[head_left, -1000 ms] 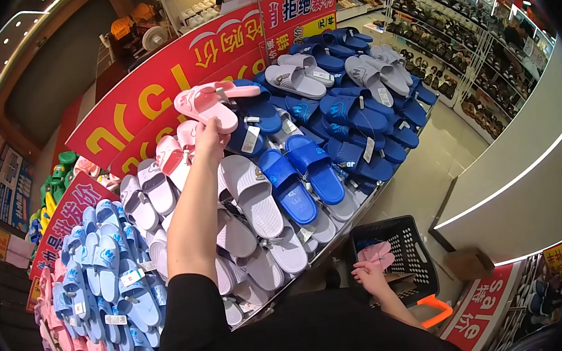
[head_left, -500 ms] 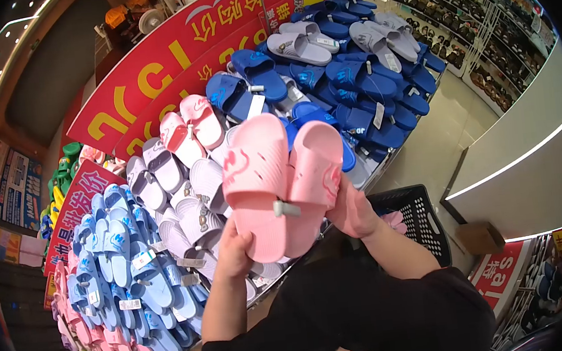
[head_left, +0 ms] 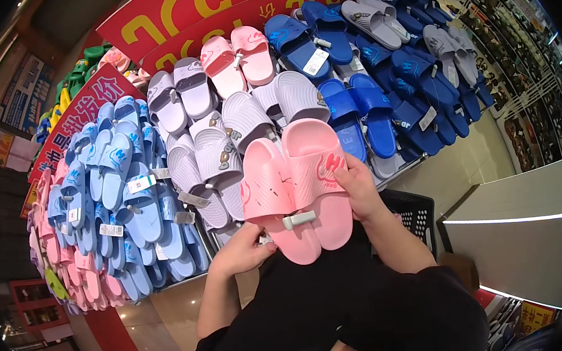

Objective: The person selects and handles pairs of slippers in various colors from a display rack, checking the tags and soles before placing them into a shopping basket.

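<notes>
A pair of pink slippers (head_left: pixel 323 214), joined by a pale grey plastic clip (head_left: pixel 299 220), is held up in front of me, toe ends away from my body. My right hand (head_left: pixel 358 187) grips the right slipper at its outer side, thumb on the strap with the red print. My left hand (head_left: pixel 241 249) is closed beside the lower left edge of the pair. A small pale bit shows at its fingertips, too small to make out. Behind the pair lie lilac slippers (head_left: pixel 245 119) and bright blue slippers (head_left: pixel 375 109).
Light blue slippers (head_left: pixel 142 212) with tags pile up on the left of the display. Another pink pair (head_left: pixel 243 61) lies at the back beneath red price signs (head_left: pixel 212 20). Dark blue slippers (head_left: pixel 421 87) fill the right. A black basket (head_left: pixel 414 206) stands behind my right arm.
My view has turned, so the display sits higher. The pink slippers have come lower and nearer my body. My left hand has shifted from the heel to the left side edge.
</notes>
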Available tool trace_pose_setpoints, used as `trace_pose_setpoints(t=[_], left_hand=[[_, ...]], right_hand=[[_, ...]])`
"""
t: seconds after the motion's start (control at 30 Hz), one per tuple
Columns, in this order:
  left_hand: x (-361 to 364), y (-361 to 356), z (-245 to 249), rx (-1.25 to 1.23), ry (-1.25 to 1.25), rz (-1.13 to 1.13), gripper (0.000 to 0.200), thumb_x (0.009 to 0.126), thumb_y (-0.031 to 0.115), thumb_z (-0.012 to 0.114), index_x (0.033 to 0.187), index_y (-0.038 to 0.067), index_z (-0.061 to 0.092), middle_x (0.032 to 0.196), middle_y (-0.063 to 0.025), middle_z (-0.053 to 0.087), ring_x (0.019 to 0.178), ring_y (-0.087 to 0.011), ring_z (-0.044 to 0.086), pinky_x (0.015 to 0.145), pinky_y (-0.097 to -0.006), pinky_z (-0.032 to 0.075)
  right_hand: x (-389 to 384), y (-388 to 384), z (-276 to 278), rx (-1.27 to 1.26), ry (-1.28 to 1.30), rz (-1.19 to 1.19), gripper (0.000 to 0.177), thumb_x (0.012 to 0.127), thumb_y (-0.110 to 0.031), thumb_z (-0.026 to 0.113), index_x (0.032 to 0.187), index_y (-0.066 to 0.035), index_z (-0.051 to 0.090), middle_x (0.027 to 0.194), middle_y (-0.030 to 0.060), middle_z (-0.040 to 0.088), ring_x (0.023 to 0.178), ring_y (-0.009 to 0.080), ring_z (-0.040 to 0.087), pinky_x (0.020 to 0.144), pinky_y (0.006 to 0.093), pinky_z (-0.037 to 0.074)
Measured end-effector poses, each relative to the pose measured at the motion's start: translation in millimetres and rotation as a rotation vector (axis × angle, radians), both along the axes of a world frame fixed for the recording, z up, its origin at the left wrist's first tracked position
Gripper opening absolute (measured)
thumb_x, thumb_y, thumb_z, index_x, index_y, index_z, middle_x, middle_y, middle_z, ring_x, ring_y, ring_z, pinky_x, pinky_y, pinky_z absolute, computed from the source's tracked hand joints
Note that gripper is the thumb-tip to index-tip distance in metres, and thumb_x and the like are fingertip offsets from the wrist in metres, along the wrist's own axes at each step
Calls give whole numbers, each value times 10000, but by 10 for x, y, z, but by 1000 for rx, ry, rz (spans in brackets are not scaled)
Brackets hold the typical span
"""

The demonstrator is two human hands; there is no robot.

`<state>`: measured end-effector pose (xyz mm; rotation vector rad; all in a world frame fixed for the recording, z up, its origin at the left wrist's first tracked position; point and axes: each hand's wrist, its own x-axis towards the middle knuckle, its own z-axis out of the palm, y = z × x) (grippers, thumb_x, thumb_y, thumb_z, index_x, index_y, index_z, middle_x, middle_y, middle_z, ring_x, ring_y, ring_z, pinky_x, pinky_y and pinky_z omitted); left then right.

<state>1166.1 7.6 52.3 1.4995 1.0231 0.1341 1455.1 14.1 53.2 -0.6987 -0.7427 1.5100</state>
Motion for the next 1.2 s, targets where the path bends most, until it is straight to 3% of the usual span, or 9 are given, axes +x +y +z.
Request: trace_pose_setpoints(t=[0.07,0.1,0.2,0.3,0.5,0.8,0.9,1.07,1.2], left_hand=[[-123,61,-103,648,-56,-132,522,915,410,611,1239,2,564,1305,-169,515,1169,-280,501,1028,-414,375],[-195,97,-98,535,-71,-152,619,942,520,538,1312,24,538,1491,-182,337,1334,-312,343,1123,-438,240],[-312,93,-68,173,-404,82,716,917,602,534,1303,-1,541,1424,-176,442,1303,-307,411,1116,-446,264],[-217,105,-187,-218,-978,388,757,899,588,564,1325,-36,513,1259,-137,597,1218,-239,530,946,-355,479],[565,291,-151,-283,-1428,680,726,909,565,550,1345,-14,490,1280,-132,584,1221,-249,529,994,-380,437],[826,263,-82,-177,-1390,745,685,924,530,530,1375,19,457,1311,-124,565,1227,-263,529,1066,-418,375],[823,298,8,-112,-1328,747,672,929,519,523,1385,30,446,1321,-121,558,1229,-268,529,1090,-431,354],[783,404,339,95,-1019,685,652,938,500,511,1401,49,427,1339,-116,548,1232,-276,529,1131,-452,319],[747,473,453,139,-912,633,661,936,514,494,1418,70,405,1358,-112,532,1237,-289,525,1146,-471,309]], right_hand=[[-18,21,40,23,57,63,428,947,-135,587,1314,50,467,1216,119,605,1062,166,614,955,327,488],[-38,23,65,17,57,67,428,947,-135,587,1314,50,467,1216,119,605,1062,166,614,955,327,488],[-94,91,207,17,99,64,454,966,-189,563,1332,53,445,1227,124,600,1070,175,616,951,330,495],[-102,154,282,-8,139,84,468,999,-238,492,1365,40,402,1231,121,593,1081,191,617,953,335,496],[-324,153,297,-48,28,93,430,1010,-222,488,1346,37,416,1215,129,595,1053,166,622,920,317,506],[-292,402,177,138,-425,60,485,1049,-287,401,1433,7,365,1291,120,555,1213,176,516,1040,319,404],[-376,371,258,-11,193,219,597,1057,-433,258,1477,-13,308,1396,131,491,1256,217,508,1082,360,387],[-399,138,-161,-223,332,341,563,1047,-430,323,1440,-30,374,1347,124,534,1198,221,550,1045,371,423],[-552,-88,-584,152,-438,375,475,894,-124,607,1335,-6,475,1117,105,612,1010,170,588,835,314,495]])
